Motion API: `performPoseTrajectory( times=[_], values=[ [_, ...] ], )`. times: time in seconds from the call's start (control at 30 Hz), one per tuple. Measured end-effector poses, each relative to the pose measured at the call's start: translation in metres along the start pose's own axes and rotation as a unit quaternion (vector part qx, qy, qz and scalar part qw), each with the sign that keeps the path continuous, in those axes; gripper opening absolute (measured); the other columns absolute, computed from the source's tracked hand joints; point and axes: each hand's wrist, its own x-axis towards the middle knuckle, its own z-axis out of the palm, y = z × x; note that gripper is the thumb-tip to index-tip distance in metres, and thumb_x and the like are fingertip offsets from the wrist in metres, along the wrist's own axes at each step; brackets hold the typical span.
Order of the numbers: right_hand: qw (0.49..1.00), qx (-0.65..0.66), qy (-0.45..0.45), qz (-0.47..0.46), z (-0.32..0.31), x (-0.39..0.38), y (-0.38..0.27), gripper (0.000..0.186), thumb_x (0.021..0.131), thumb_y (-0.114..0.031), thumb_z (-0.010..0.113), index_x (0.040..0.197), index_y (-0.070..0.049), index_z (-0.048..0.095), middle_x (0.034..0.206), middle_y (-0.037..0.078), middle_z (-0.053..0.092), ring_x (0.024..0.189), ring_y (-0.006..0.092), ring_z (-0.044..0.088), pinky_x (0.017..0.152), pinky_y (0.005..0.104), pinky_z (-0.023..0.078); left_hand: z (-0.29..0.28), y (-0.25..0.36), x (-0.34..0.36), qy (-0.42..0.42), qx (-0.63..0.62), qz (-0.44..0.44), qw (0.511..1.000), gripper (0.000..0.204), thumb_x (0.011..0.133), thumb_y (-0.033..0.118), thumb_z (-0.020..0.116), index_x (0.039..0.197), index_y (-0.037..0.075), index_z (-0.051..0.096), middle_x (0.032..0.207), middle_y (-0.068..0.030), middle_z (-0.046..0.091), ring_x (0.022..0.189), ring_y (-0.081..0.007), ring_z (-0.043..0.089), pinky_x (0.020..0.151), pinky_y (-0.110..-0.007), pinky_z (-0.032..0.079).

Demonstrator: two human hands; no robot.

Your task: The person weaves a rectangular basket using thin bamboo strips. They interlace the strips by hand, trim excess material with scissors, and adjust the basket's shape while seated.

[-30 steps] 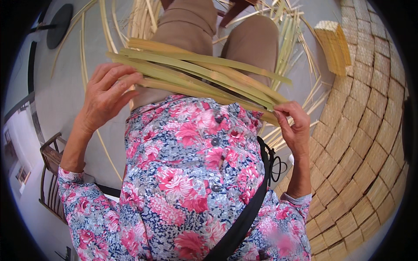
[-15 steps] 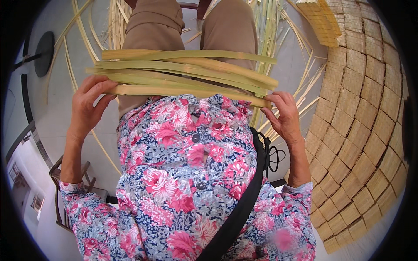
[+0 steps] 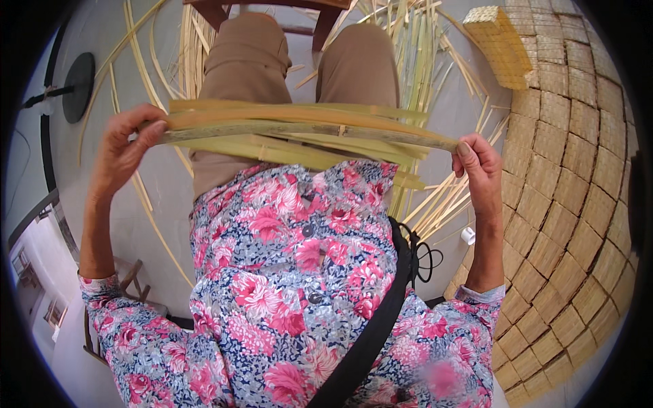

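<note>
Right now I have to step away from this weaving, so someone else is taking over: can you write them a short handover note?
Left hand: closed around one end of the bundle of palm-leaf strips.
Right hand: fingers pinch the other end.
The bundle lies level across the lap, above the knees.
Loose strips are scattered on the floor ahead; a woven mat lies to the right.
Done: strips gathered into one bundle.
Left: nothing in the bundle is woven yet.

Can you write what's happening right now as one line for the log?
left hand: grips leaf strips end | right hand: grips other end | strips: level across lap | woven mat: at right
</note>
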Motion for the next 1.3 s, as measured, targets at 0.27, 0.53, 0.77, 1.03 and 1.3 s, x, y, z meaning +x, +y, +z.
performPoseTrajectory(
  times=[0.27, 0.53, 0.77, 1.03, 1.3],
  values=[
    [0.997, 0.016, -0.069, 0.012, -0.009, 0.023, -0.019, 0.025, 0.101, -0.025, 0.057, 0.090, -0.003, 0.062, 0.069, -0.001, 0.058, 0.063, 0.0058, 0.051, 0.058, 0.0210, 0.042, -0.034, -0.001, 0.011, 0.019, -0.104, -0.065, 0.992, 0.020, 0.099, 0.024, 0.062, 0.095, 0.004, 0.063, 0.078, 0.0042, 0.058, 0.073, -0.0032, 0.054, 0.067, -0.019, 0.043],
    [0.993, 0.027, -0.097, 0.055, 0.004, 0.011, 0.012, 0.032, 0.102, -0.032, 0.055, 0.103, -0.001, 0.066, 0.082, 0.000, 0.064, 0.077, 0.0081, 0.056, 0.074, 0.0245, 0.048, -0.017, -0.031, 0.000, -0.007, -0.128, -0.054, 0.990, 0.021, 0.100, 0.022, 0.060, 0.095, 0.002, 0.063, 0.081, 0.0014, 0.062, 0.076, -0.0048, 0.060, 0.071, -0.022, 0.048],
    [0.998, 0.019, -0.049, 0.021, -0.013, 0.026, -0.003, 0.028, 0.101, -0.029, 0.056, 0.098, -0.003, 0.064, 0.082, 0.002, 0.068, 0.074, 0.0071, 0.059, 0.069, 0.0234, 0.046, -0.028, -0.003, 0.021, 0.016, -0.128, -0.064, 0.990, 0.021, 0.101, 0.025, 0.056, 0.094, 0.006, 0.059, 0.070, 0.0034, 0.054, 0.063, -0.0047, 0.052, 0.059, -0.020, 0.041],
    [0.998, 0.059, -0.027, 0.004, -0.026, 0.056, -0.052, 0.027, 0.101, -0.027, 0.052, 0.089, -0.004, 0.061, 0.075, 0.003, 0.064, 0.067, 0.0094, 0.056, 0.063, 0.0240, 0.045, -0.066, 0.009, 0.035, 0.102, -0.145, -0.033, 0.984, 0.025, 0.100, 0.025, 0.056, 0.095, 0.002, 0.064, 0.076, -0.0010, 0.063, 0.068, -0.0068, 0.058, 0.063, -0.021, 0.048],
    [0.999, 0.027, -0.040, 0.001, -0.030, 0.044, -0.063, 0.016, 0.095, -0.016, 0.064, 0.093, 0.000, 0.065, 0.076, 0.006, 0.068, 0.066, 0.0119, 0.063, 0.063, 0.0265, 0.051, -0.083, 0.038, 0.061, 0.136, -0.256, 0.045, 0.956, 0.023, 0.100, 0.025, 0.060, 0.101, 0.003, 0.066, 0.083, -0.0068, 0.072, 0.070, -0.0087, 0.069, 0.063, -0.021, 0.056]
  ],
)
